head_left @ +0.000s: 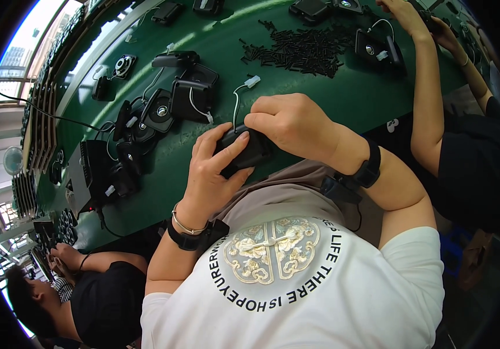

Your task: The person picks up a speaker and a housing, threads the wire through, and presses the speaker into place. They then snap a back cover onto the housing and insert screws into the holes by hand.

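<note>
My left hand is wrapped round a small black speaker box, thumb and fingers on its sides and top. The box is near the table's front edge, close to my body. From its far side a pale cable rises to a white connector plug. Over the box's right end my right hand is closed, its fingers curled in a pinch. Whatever lies between those fingertips is hidden from this view.
A heap of black screw-like pieces lies on the green table. Several black speaker boxes with white plugs are clustered to the left, beside a dark box-shaped device. Co-workers' arms are at the right and lower left.
</note>
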Motion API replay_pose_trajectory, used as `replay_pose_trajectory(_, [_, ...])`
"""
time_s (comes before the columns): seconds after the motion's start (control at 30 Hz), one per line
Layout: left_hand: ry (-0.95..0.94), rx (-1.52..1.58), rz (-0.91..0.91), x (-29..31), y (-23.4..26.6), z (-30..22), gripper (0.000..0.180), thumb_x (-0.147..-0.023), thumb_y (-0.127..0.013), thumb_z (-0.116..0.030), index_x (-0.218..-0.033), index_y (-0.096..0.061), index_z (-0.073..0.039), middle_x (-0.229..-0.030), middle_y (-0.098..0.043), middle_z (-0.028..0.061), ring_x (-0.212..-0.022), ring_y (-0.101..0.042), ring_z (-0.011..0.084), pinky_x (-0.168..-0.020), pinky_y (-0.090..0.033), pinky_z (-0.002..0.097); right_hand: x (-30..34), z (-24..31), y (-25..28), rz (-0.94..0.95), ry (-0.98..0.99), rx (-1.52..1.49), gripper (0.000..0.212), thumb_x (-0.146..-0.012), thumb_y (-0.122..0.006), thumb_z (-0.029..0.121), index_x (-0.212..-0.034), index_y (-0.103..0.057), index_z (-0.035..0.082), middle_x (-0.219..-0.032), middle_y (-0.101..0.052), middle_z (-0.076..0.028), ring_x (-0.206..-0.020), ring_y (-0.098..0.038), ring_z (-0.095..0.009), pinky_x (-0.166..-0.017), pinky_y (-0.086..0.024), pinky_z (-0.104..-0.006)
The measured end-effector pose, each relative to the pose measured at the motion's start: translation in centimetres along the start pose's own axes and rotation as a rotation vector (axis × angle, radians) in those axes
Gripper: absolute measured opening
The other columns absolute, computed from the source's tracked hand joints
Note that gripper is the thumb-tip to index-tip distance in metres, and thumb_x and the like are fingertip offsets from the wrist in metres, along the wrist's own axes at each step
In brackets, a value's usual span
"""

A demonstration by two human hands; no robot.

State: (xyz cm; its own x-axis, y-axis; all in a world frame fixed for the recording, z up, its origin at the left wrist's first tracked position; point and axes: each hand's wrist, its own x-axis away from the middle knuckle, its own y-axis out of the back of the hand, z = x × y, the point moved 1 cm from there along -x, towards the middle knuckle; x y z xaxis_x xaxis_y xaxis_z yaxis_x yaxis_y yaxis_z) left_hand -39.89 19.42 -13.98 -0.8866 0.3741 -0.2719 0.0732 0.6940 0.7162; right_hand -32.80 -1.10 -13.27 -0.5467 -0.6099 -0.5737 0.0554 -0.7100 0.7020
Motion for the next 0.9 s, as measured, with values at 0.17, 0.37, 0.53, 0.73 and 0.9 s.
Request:
replay_pose_trajectory(0.17, [-0.001, 0.003, -0.014, 0.2, 0.0, 0.2, 0.066, -0.060, -0.082, -0.005, -0.123, -0.067, -0.017, -0.130, -0.053, 0.0176, -0.115, -0.052, 0.0365, -0.098, -0.043, 0.0437, -0.1, -0.1, 0.8, 0.114, -0.015, 0.117, 0.012, -0.080, -0.064, 0.004, -0.091, -0.066, 0.002, -0.085, -0.065, -0.010, -0.074, -0.065, -0.029, -0.062, -0.053, -0.0342])
replay_pose_trajectory(0.37, [0.000, 0.010, -0.015, 0.3, -0.1, 0.3, 0.068, -0.060, -0.082, -0.005, -0.124, -0.066, -0.018, -0.130, -0.053, 0.0172, -0.116, -0.052, 0.0362, -0.098, -0.043, 0.0439, -2.0, -6.1, 1.1, -0.012, -0.257, 0.154, 0.013, -0.083, -0.064, 0.009, -0.094, -0.065, 0.002, -0.089, -0.065, -0.013, -0.080, -0.064, -0.033, -0.070, -0.053, -0.0388])
replay_pose_trajectory(0.53, [0.002, 0.013, -0.019, 0.2, -0.2, 0.2, 0.068, -0.059, -0.082, -0.004, -0.124, -0.066, -0.018, -0.130, -0.054, 0.0170, -0.116, -0.052, 0.0361, -0.098, -0.043, 0.0439, -3.7, -7.6, -1.3, 0.169, -0.270, 0.269, 0.014, -0.084, -0.065, 0.012, -0.093, -0.063, 0.002, -0.091, -0.066, -0.013, -0.083, -0.065, -0.034, -0.073, -0.053, -0.0415])
replay_pose_trajectory(0.73, [0.005, 0.021, -0.022, 0.2, -0.2, 0.1, 0.067, -0.059, -0.083, -0.004, -0.123, -0.067, -0.018, -0.130, -0.054, 0.0169, -0.116, -0.052, 0.0359, -0.099, -0.043, 0.0437, -5.6, -6.2, -1.7, 0.346, -0.390, 0.455, 0.013, -0.082, -0.062, 0.010, -0.091, -0.067, 0.002, -0.086, -0.069, -0.015, -0.086, -0.067, -0.035, -0.074, -0.054, -0.0419])
replay_pose_trajectory(0.9, [0.003, 0.022, -0.019, 0.1, -0.2, 0.2, 0.067, -0.059, -0.082, -0.005, -0.123, -0.067, -0.018, -0.129, -0.054, 0.0170, -0.116, -0.052, 0.0361, -0.099, -0.043, 0.0437, -4.8, -4.2, -0.4, 0.453, -0.399, 0.507, 0.010, -0.080, -0.061, 0.007, -0.088, -0.060, 0.000, -0.088, -0.065, -0.017, -0.082, -0.065, -0.035, -0.073, -0.055, -0.0401])
